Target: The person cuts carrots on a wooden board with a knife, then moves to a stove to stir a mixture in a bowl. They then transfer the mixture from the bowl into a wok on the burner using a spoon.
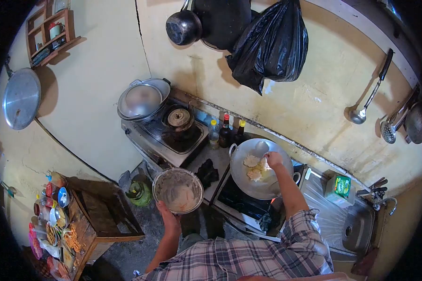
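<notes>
My left hand [167,213] grips the rim of a metal bowl [163,183], tilted to show pale batter smeared over its inside and pooled at the bottom. At the right, my right hand [274,160] is over a wide two-handled wok [241,180] on a stove. Its fingers are closed, and what they hold, if anything, is hidden. Several pale, lumpy fritters [254,174] lie in oil in the wok, just left of that hand. The handles of the wok stick out on both sides.
Bottles [225,131] stand behind the wok. A second stove [185,145] carries a small pot [180,118] and a large lidded pan [143,99]. A green gas cylinder [139,193] and a crowded wooden table [96,229] are left; a sink [358,229] is right. A black bag [272,44] hangs above.
</notes>
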Demonstrator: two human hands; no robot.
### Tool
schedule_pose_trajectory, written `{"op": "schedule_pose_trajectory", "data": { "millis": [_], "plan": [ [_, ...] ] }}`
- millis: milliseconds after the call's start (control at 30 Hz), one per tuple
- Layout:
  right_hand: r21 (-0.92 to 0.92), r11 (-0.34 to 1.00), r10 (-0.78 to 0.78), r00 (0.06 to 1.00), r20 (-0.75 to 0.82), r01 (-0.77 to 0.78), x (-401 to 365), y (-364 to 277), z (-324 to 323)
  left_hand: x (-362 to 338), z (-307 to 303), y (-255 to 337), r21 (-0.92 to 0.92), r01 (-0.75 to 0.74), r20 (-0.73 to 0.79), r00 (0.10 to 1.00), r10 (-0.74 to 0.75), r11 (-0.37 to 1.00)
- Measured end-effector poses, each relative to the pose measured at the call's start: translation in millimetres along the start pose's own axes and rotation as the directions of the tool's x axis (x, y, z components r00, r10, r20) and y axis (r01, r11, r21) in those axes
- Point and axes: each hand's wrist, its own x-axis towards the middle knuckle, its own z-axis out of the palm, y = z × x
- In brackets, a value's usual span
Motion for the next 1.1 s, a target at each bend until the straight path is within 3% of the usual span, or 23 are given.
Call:
{"op": "schedule_pose_trajectory", "data": {
  "millis": [133,333,400,433,467,533,567,633,667,767,833,867,933,967,1000,1033,1067,1100],
  "plan": [
    [0.059,0.998,0.036,0.999,-0.033,-0.034,-1.6,-5.2,1.0,-4.4,8.2,2.9,-0.064,-0.019,0.007,1.0,0.019,0.998],
    [0.157,0.985,0.102,0.972,-0.211,-0.069,4.6,22.5,-1.7,-0.1,8.4,0.0,-0.044,0.0,0.045,0.999,0.002,0.999],
    [0.376,0.918,0.216,0.953,-0.211,-0.124,5.6,44.2,2.0,-3.9,17.2,2.4,-0.038,0.006,0.067,0.998,-0.003,0.999],
    [0.659,0.63,0.451,0.885,0.12,-0.411,-12.1,22.1,-35.1,-10.6,30.0,8.5,-0.036,-0.004,0.028,1.0,0.005,0.999],
    [0.657,0.629,0.458,0.881,0.118,-0.415,-19.5,26.5,-45.4,-14.8,38.8,11.4,-0.035,-0.014,-0.01,1.0,0.014,0.999],
    [0.846,0.081,0.328,0.816,0.476,-0.526,-33.6,33.0,-66.4,-13.1,44.0,7.6,-0.029,0.024,0.016,1.0,-0.023,0.999],
    [0.848,0.08,0.333,0.816,0.472,-0.523,-41.8,32.7,-76.1,-11.1,45.4,4.4,-0.022,0.056,0.034,0.998,-0.055,0.998],
    [0.846,-0.072,0.284,0.802,0.525,-0.528,-69.5,12.6,-111.6,-1.0,47.6,-8.3,-0.039,0.039,0.13,0.991,-0.033,0.998],
    [0.848,-0.074,0.29,0.802,0.522,-0.525,-84.3,-0.8,-130.8,0.4,48.8,-12.6,-0.059,0.022,0.216,0.976,-0.009,0.998],
    [0.9,0.0,0.276,0.865,0.418,-0.435,-126.5,-43.2,-176.5,-10.9,71.1,-6.7,-0.068,0.059,0.275,0.961,-0.038,0.996],
    [0.944,0.082,0.147,0.941,0.304,-0.318,-152.3,-64.4,-189.6,-10.4,83.6,-11.4,-0.051,0.057,0.306,0.951,-0.039,0.997],
    [0.945,0.08,0.156,0.941,0.301,-0.316,-165.6,-77.2,-196.1,-8.9,88.8,-15.1,-0.038,0.049,0.332,0.943,-0.033,0.998],
    [0.926,0.327,0.075,0.982,0.175,-0.19,-188.7,-102.0,-199.9,-3.6,96.9,-25.6,-0.028,0.054,0.378,0.925,-0.04,0.998],
    [0.927,0.325,0.083,0.982,0.171,-0.189,-195.3,-110.2,-190.7,-1.2,100.1,-30.6,-0.022,0.057,0.414,0.909,-0.042,0.998],
    [0.846,0.523,-0.019,0.994,-0.106,0.1,-201.7,-117.6,-178.4,-1.2,103.6,-32.8,-0.018,0.058,0.42,0.906,-0.045,0.998],
    [0.652,0.662,-0.174,0.922,-0.346,0.37,-208.1,-129.4,-173.2,-1.4,107.9,-33.7,0.004,-0.047,0.466,0.884,0.039,0.999],
    [0.562,0.783,-0.121,0.951,-0.284,0.267,-218.4,-138.4,-173.3,-2.1,112.1,-34.7,0.021,-0.153,0.512,0.85,0.121,0.988],
    [0.357,0.874,-0.193,0.909,-0.368,0.33,-225.1,-152.9,-179.3,-9.3,116.8,-32.1,-0.001,-0.152,0.528,0.84,0.13,0.988]
  ]
}}
